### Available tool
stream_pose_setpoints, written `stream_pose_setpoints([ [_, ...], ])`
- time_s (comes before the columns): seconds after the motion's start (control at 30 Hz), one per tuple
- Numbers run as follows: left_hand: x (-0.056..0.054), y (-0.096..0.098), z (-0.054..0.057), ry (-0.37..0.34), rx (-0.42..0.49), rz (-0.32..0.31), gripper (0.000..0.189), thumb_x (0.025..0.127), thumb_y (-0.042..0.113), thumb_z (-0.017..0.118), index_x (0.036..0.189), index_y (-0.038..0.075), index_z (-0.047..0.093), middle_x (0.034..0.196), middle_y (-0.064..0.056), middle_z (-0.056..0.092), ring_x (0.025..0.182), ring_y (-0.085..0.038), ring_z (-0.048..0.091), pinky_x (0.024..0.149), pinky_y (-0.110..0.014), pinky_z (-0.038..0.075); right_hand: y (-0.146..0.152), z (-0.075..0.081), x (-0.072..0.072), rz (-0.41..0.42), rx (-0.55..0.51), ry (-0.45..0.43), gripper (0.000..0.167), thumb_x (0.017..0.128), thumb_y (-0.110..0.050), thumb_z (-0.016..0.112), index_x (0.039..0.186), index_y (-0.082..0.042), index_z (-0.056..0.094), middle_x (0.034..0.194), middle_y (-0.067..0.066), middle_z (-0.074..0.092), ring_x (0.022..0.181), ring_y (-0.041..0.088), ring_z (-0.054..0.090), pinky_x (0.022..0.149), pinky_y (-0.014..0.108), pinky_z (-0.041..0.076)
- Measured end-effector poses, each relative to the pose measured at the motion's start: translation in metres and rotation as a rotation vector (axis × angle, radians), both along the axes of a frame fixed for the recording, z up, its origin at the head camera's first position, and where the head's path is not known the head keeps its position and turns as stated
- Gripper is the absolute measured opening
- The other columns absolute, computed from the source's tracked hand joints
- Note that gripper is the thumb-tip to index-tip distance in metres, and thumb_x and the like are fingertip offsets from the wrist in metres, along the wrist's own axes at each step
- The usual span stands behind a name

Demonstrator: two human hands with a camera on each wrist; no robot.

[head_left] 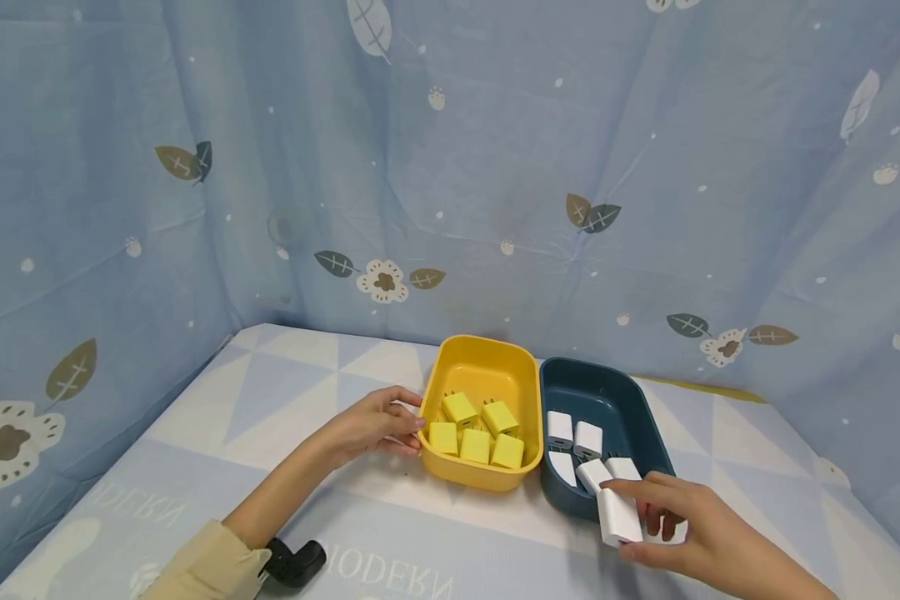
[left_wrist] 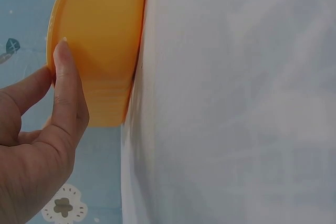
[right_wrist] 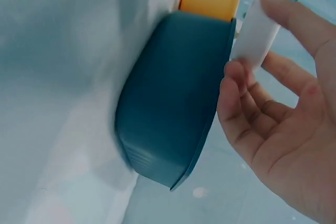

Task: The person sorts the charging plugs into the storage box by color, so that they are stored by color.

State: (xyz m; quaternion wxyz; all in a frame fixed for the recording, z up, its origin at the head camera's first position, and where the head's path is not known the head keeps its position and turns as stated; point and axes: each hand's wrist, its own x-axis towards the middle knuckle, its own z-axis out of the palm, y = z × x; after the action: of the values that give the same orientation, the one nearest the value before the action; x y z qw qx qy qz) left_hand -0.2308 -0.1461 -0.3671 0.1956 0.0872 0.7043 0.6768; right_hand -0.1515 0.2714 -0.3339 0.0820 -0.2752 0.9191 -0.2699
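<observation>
In the head view, my left hand (head_left: 378,425) grips the near left rim of a yellow bin (head_left: 487,354), with thumb and fingers at its edge. Several yellow plug chargers (head_left: 474,446) lie in that bin. A white plug charger (head_left: 619,518) is pinched between the thumb and fingers of my right hand (head_left: 686,521), over the near end of a dark blue bin (head_left: 607,392). Inside the blue bin sit several other white chargers (head_left: 588,437). The right wrist view shows the held charger beside the blue bin's rim.
Both bins stand side by side on a table (head_left: 270,400) with a pale patterned cover. A blue curtain (head_left: 495,167) hangs right behind them. Near my left sleeve (head_left: 210,562) lies a small black object (head_left: 296,564).
</observation>
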Motion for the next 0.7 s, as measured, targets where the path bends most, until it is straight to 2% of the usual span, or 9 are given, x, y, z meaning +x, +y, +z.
stream_pose_setpoints([
  [0.13,0.0,0.0,0.0,-0.004,0.005,0.001,0.047,0.096,0.005,0.064,0.135,-0.008,0.041,0.097,-0.016,0.062,0.078,-0.021,0.068,0.074,-0.034,0.061,0.005,0.004,-0.007,0.069,-0.078,0.081,0.053,0.083,-0.032,0.081,0.129,-0.012,0.063,0.087,-0.013,0.056,0.073,0.007,0.055,0.057,0.022,0.053],
  [0.2,0.0,0.0,-0.001,-0.005,0.007,0.002,0.046,0.096,0.005,0.063,0.135,-0.008,0.041,0.097,-0.016,0.062,0.077,-0.021,0.068,0.074,-0.034,0.061,0.008,0.005,-0.011,0.098,-0.106,0.155,0.052,0.082,-0.028,0.082,0.128,-0.012,0.064,0.086,-0.013,0.057,0.072,0.007,0.056,0.056,0.022,0.053],
  [0.37,0.0,0.0,-0.001,-0.001,0.002,0.007,0.045,0.096,0.005,0.063,0.134,-0.008,0.042,0.097,-0.017,0.063,0.077,-0.022,0.068,0.074,-0.034,0.061,0.012,0.008,-0.022,0.073,-0.105,0.283,0.05,0.081,-0.027,0.083,0.126,-0.013,0.065,0.08,-0.011,0.054,0.069,0.004,0.054,0.055,0.021,0.052],
  [0.63,0.0,0.001,-0.002,0.007,0.008,0.003,0.047,0.096,0.005,0.064,0.134,-0.008,0.041,0.097,-0.016,0.062,0.077,-0.021,0.067,0.074,-0.034,0.062,0.02,0.009,-0.045,0.011,-0.032,0.3,0.048,0.08,-0.032,0.084,0.121,-0.012,0.068,0.081,-0.008,0.053,0.066,0.003,0.053,0.051,0.021,0.048],
  [0.7,0.0,0.001,-0.002,0.006,0.005,0.004,0.047,0.096,0.005,0.064,0.135,-0.008,0.041,0.097,-0.016,0.062,0.077,-0.021,0.067,0.074,-0.034,0.062,0.022,0.01,-0.052,0.011,-0.019,0.279,0.049,0.081,-0.032,0.083,0.122,-0.01,0.067,0.082,-0.008,0.053,0.066,0.003,0.053,0.051,0.021,0.047],
])
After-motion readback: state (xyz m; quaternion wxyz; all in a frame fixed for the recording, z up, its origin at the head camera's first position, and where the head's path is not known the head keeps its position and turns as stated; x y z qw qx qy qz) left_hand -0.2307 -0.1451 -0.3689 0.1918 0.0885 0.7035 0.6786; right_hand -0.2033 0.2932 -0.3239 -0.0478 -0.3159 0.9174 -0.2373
